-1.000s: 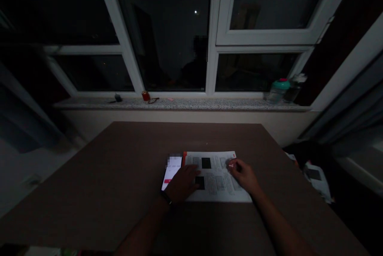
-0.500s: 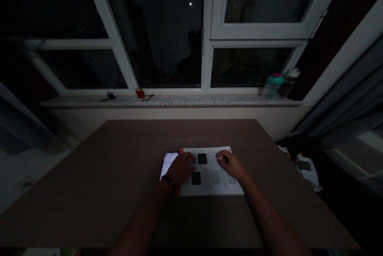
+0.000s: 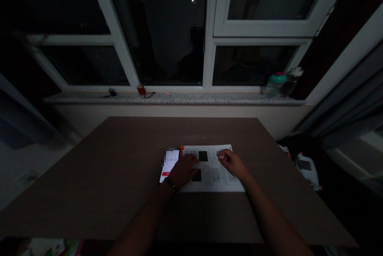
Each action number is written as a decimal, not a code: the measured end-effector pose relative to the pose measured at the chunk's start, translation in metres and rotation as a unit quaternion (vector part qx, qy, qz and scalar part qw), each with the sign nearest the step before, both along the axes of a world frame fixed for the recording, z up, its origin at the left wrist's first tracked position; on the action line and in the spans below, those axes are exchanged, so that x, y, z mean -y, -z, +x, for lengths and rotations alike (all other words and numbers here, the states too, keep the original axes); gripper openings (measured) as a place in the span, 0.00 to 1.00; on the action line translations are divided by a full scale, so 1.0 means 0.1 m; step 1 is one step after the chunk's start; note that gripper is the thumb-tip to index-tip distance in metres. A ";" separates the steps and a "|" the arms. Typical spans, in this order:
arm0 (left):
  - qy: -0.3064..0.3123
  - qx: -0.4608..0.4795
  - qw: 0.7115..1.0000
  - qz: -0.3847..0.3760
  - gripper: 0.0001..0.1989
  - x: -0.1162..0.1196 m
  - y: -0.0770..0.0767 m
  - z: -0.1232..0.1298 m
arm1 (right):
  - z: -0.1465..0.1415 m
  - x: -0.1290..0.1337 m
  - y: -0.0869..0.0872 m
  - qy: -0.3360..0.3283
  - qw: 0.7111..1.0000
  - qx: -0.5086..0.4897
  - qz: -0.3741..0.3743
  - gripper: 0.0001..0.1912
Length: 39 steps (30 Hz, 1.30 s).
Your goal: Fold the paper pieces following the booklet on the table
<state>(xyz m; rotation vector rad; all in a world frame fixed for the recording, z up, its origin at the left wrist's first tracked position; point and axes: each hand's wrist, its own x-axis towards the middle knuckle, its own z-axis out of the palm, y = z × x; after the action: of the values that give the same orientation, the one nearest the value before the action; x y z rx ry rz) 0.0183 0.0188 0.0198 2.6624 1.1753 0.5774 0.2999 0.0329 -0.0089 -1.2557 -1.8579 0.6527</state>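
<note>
A printed sheet or booklet (image 3: pixel 213 186) with text, dark pictures and an orange edge lies flat on the brown table (image 3: pixel 119 144). My left hand (image 3: pixel 185 168), with a dark band at the wrist, rests spread on its left part. A phone (image 3: pixel 170 162) with a lit screen lies just left of the paper, beside that hand. Over the upper right of the paper, my right hand (image 3: pixel 232 162) is closed, its fingertips pinched round something small and pale that I cannot make out.
Along the stone windowsill (image 3: pixel 185 98) stand a red jar (image 3: pixel 141 90), a small dark bottle (image 3: pixel 112 91) and a teal-lidded bottle (image 3: pixel 274 84) next to a clear one (image 3: pixel 290 82). Papers (image 3: pixel 308 170) lie beyond the table's right edge.
The view has shifted slightly. My left hand has slid a little to the right, uncovering more of the phone, whose screen now shows a red button. My right hand has barely moved.
</note>
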 end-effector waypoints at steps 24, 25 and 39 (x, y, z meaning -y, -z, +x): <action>-0.196 -0.027 0.980 0.038 0.19 -0.12 0.15 -0.16 | -0.01 -0.02 0.02 0.000 1.000 0.004 -0.003 0.07; -0.196 -0.026 0.979 0.043 0.19 -0.12 0.17 -0.16 | -0.01 -0.02 0.02 0.000 1.000 0.003 -0.002 0.07; -0.198 -0.017 0.978 0.058 0.25 -0.16 0.31 -0.21 | 0.00 -0.02 0.00 -0.001 1.000 0.001 -0.003 0.08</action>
<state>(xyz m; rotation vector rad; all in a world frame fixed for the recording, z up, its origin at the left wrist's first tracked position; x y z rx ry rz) -0.0030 0.0344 -0.0115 2.5473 1.7497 0.6784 0.2996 0.0344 -0.0093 -1.2587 -1.8600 0.6587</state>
